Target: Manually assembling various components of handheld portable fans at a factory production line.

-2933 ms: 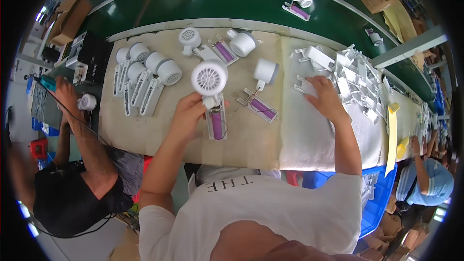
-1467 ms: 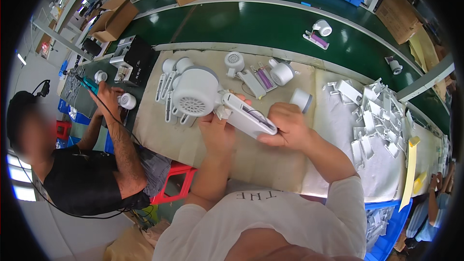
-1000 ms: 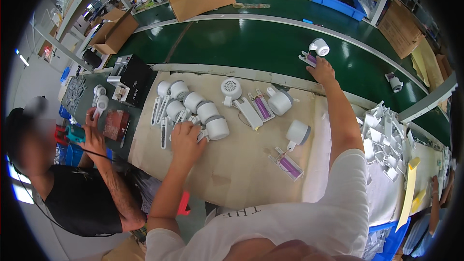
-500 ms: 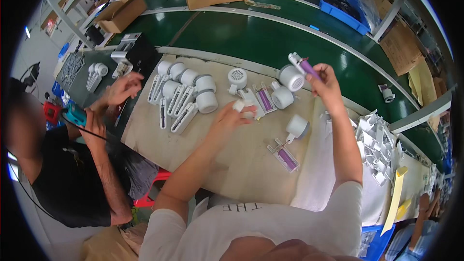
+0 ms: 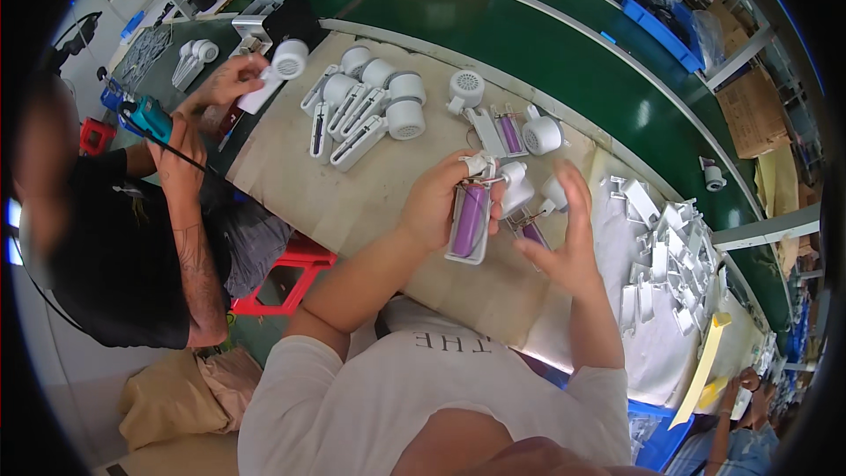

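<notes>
My left hand [image 5: 435, 208] is closed around a white handheld fan with its handle open [image 5: 470, 222], showing a purple battery cell and thin wires. Just to the right, my right hand [image 5: 571, 256] is held with fingers apart and nothing in it. Beneath it, partly covered, lies another opened fan handle with a purple cell [image 5: 532, 234]. Farther back are a fan with a round grille [image 5: 466, 86], an opened handle with a purple cell [image 5: 509, 134] and a white fan head [image 5: 542, 135]. Several fans with slotted handles [image 5: 359, 115] lie grouped to the left.
A co-worker at the left holds a white fan [image 5: 288, 62] and a teal electric screwdriver [image 5: 146, 117]. White handle covers [image 5: 656, 256] are heaped on the right. A green conveyor [image 5: 529, 40] runs behind the table, with a blue bin [image 5: 661, 31] beyond. A red stool [image 5: 295, 273] stands below.
My right hand has come down from the back of the table and no longer holds the fan with the purple cell. An open fan is now in my left hand. The co-worker has lifted a fan.
</notes>
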Demonstrator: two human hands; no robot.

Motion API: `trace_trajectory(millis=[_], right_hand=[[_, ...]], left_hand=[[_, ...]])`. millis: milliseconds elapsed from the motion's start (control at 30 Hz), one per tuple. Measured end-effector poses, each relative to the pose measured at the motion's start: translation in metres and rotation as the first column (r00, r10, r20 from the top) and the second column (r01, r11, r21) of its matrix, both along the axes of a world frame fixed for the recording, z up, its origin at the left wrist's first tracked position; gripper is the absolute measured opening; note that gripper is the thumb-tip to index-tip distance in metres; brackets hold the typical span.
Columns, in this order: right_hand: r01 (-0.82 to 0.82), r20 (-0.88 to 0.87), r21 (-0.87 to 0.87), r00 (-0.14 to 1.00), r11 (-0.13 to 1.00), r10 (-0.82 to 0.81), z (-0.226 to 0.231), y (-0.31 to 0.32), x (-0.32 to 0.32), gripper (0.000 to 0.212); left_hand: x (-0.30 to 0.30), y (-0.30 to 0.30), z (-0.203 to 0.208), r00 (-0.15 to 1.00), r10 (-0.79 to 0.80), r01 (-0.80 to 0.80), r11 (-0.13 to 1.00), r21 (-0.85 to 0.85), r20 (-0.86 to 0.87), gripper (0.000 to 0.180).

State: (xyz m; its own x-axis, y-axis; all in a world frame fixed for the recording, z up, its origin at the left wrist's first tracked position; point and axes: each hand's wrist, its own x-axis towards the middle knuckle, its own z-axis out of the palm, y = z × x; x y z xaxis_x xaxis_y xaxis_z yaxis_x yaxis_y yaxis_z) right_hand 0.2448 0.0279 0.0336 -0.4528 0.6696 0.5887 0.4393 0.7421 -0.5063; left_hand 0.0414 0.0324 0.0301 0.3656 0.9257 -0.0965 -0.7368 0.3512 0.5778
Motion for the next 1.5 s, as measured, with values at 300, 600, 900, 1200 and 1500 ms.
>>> trace_trajectory(millis=[300,600,900,1200,1500], right_hand=[[0.070,0.023,-0.020,0.997,0.997,-0.070,0.007,0.016,0.023,0.068],[-0.034,0.326,0.558,0.928,0.829,-0.181,0.029,0.019,0.023,0.048],[-0.265,0.097,-0.292,0.948,0.919,0.304,0.040,0.016,0.031,0.052],[-0.339,-0.047,-0.622,0.916,0.705,0.399,0.006,0.025,0.030,0.051],[0.729,0.547,0.198,0.473,0.656,-0.691,-0.022,0.070,0.157,0.046]], left_hand=[[-0.012,-0.004,0.021,0.847,-0.220,0.254,0.967,0.004,-0.484,0.016],[-0.012,-0.013,0.008,0.656,-0.197,0.375,0.923,0.088,-0.729,0.018],[-0.003,-0.013,0.023,0.198,-0.004,0.582,0.805,0.114,-0.980,0.026],[0.005,-0.017,-0.005,0.273,-0.110,0.648,0.755,0.098,-0.956,0.031],[-0.008,-0.006,-0.037,0.768,-0.217,0.357,0.926,0.121,-0.603,0.024]])
